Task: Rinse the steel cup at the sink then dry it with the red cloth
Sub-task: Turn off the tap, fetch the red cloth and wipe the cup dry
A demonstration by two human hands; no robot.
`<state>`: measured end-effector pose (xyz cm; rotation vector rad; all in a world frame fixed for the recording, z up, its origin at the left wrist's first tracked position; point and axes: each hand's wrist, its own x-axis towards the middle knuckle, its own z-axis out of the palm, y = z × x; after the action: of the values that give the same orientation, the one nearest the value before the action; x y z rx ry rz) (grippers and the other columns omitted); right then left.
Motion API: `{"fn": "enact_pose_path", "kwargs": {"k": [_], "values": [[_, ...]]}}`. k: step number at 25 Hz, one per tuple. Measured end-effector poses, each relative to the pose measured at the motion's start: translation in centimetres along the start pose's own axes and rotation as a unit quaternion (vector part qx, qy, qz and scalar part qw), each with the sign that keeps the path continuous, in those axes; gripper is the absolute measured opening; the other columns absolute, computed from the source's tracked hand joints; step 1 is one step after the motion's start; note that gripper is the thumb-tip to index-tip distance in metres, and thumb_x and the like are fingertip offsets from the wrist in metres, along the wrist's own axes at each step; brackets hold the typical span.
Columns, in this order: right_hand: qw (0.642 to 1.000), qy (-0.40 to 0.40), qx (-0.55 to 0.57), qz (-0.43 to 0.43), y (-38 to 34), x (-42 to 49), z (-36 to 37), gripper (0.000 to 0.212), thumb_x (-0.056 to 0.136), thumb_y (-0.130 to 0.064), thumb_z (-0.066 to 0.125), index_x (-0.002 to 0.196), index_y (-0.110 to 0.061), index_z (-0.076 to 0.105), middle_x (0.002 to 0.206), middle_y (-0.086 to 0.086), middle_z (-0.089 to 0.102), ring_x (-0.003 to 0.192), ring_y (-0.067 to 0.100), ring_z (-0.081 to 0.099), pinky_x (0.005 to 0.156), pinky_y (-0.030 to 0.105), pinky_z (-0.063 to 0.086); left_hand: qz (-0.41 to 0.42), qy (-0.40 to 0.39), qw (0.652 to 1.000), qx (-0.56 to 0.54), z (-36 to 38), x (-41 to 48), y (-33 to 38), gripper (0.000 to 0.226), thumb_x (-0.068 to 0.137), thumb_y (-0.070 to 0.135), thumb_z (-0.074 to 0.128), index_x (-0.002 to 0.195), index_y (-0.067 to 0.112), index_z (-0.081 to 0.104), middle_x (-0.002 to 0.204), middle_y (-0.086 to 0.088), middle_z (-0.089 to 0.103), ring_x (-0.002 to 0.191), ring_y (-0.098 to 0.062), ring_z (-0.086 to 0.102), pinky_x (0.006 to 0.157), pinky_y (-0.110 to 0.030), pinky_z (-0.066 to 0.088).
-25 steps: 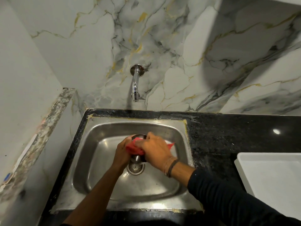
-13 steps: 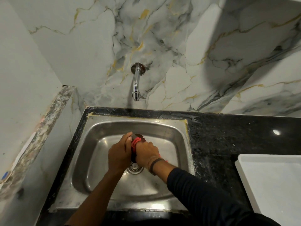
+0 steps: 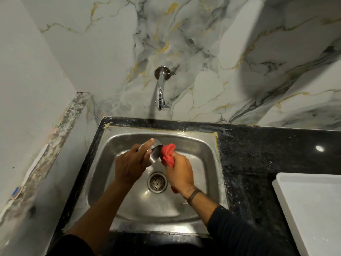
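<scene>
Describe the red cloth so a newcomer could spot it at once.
Find the steel sink set in the black counter, below the wall tap. Over the basin the right hand grips a bunched red cloth, pressed against the steel cup. It is the only bright red thing there.

My left hand (image 3: 130,164) is out in front of me, palm turned down and inward, fingers curled around the steel cup (image 3: 154,154) with the forefinger stretched straight along its upper side. The left forearm is bare and runs back toward my body from lower left. My right hand (image 3: 180,172) sits just beside it, fist closed on the bunched red cloth (image 3: 167,157), which pokes out above my knuckles and touches the cup. A dark band circles the right wrist, and a dark sleeve covers that forearm behind it
</scene>
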<state>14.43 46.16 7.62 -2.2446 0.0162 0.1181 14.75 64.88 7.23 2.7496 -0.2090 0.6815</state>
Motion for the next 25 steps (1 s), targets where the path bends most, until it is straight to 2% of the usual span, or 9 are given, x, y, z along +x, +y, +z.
{"fn": "enact_pose_path", "kwargs": {"k": [2, 9, 12, 15, 17, 19, 20, 22, 25], "values": [[0.993, 0.042, -0.074, -0.078, -1.0, -0.3, 1.3, 0.022, 0.1, -0.004, 0.055, 0.098, -0.02, 0.069, 0.085, -0.004, 0.067, 0.086, 0.019, 0.054, 0.067, 0.033, 0.044, 0.017, -0.005, 1.0, -0.014, 0.2, 0.0, 1.2, 0.049, 0.106, 0.038, 0.044, 0.138, 0.016, 0.073, 0.103, -0.008, 0.083, 0.068, -0.032, 0.079, 0.046, -0.038, 0.058], [0.975, 0.015, -0.185, -0.118, -0.4, -0.7, 4.5, 0.031, 0.101, -0.002, 0.058, 0.127, -0.018, 0.065, 0.109, 0.007, 0.073, 0.098, 0.026, 0.061, 0.083, 0.038, 0.055, 0.002, -0.005, 0.999, -0.044, 1.0, 0.8, 1.8, 0.052, 0.108, 0.038, 0.041, 0.14, 0.01, 0.071, 0.107, -0.014, 0.083, 0.072, -0.03, 0.08, 0.052, -0.041, 0.062], [0.986, -0.164, 0.006, 0.008, -0.7, 0.5, 3.4, 0.023, 0.098, 0.001, 0.06, 0.115, -0.012, 0.07, 0.107, 0.014, 0.075, 0.096, 0.033, 0.071, 0.088, 0.047, 0.063, -0.032, -0.015, 0.997, -0.07, 1.4, 0.1, 1.2, 0.061, 0.111, 0.048, 0.031, 0.142, 0.013, 0.071, 0.108, -0.013, 0.083, 0.078, -0.031, 0.081, 0.061, -0.044, 0.064], [0.922, -0.289, 0.219, 0.135, -0.3, 1.7, 1.3, 0.024, 0.094, 0.0, 0.068, 0.11, -0.017, 0.076, 0.109, 0.015, 0.078, 0.103, 0.037, 0.076, 0.098, 0.053, 0.062, -0.115, -0.012, 0.981, -0.156, 1.5, -0.4, 0.0, 0.055, 0.108, 0.045, 0.035, 0.144, 0.019, 0.069, 0.125, -0.009, 0.082, 0.104, -0.031, 0.081, 0.087, -0.042, 0.064], [0.935, -0.219, 0.239, 0.141, -0.3, 2.0, 0.8, 0.023, 0.087, -0.006, 0.071, 0.089, -0.028, 0.077, 0.093, 0.008, 0.078, 0.09, 0.034, 0.077, 0.087, 0.048, 0.063, -0.153, 0.006, 0.972, -0.18, 1.5, -0.4, -1.0, 0.056, 0.108, 0.047, 0.033, 0.142, 0.021, 0.069, 0.125, -0.009, 0.083, 0.106, -0.032, 0.081, 0.087, -0.035, 0.058], [0.99, -0.084, 0.1, 0.058, -0.6, 2.1, 1.1, 0.018, 0.088, -0.013, 0.065, 0.075, -0.026, 0.069, 0.075, -0.001, 0.07, 0.071, 0.023, 0.066, 0.069, 0.04, 0.054, -0.174, 0.012, 0.967, -0.188, 1.4, -0.4, -1.0, 0.055, 0.108, 0.048, 0.034, 0.141, 0.023, 0.07, 0.122, -0.009, 0.083, 0.106, -0.032, 0.08, 0.087, -0.032, 0.054], [0.999, -0.042, -0.006, -0.002, -0.6, 2.0, 1.5, 0.017, 0.092, -0.014, 0.061, 0.081, -0.024, 0.067, 0.077, -0.001, 0.069, 0.075, 0.023, 0.061, 0.067, 0.039, 0.051, -0.167, 0.011, 0.967, -0.189, 1.4, -0.5, -0.6, 0.053, 0.109, 0.045, 0.036, 0.141, 0.023, 0.07, 0.123, -0.01, 0.083, 0.108, -0.032, 0.08, 0.089, -0.033, 0.056], [0.982, -0.032, -0.17, -0.076, -0.9, 1.4, 3.0, 0.016, 0.095, -0.009, 0.06, 0.104, -0.019, 0.067, 0.091, 0.006, 0.07, 0.088, 0.028, 0.059, 0.071, 0.04, 0.053, -0.117, 0.003, 0.977, -0.177, 1.6, -0.4, 0.4, 0.051, 0.109, 0.04, 0.039, 0.142, 0.017, 0.07, 0.124, -0.013, 0.083, 0.107, -0.033, 0.081, 0.088, -0.041, 0.064], [0.99, -0.127, -0.067, -0.009, -0.9, 1.0, 4.5, 0.025, 0.093, -0.001, 0.064, 0.115, -0.012, 0.068, 0.1, 0.012, 0.073, 0.091, 0.03, 0.069, 0.075, 0.04, 0.059, -0.044, -0.006, 0.993, -0.112, 1.8, -0.2, 0.8, 0.056, 0.109, 0.043, 0.038, 0.14, 0.013, 0.072, 0.112, -0.016, 0.084, 0.088, -0.034, 0.083, 0.068, -0.048, 0.066]]}}
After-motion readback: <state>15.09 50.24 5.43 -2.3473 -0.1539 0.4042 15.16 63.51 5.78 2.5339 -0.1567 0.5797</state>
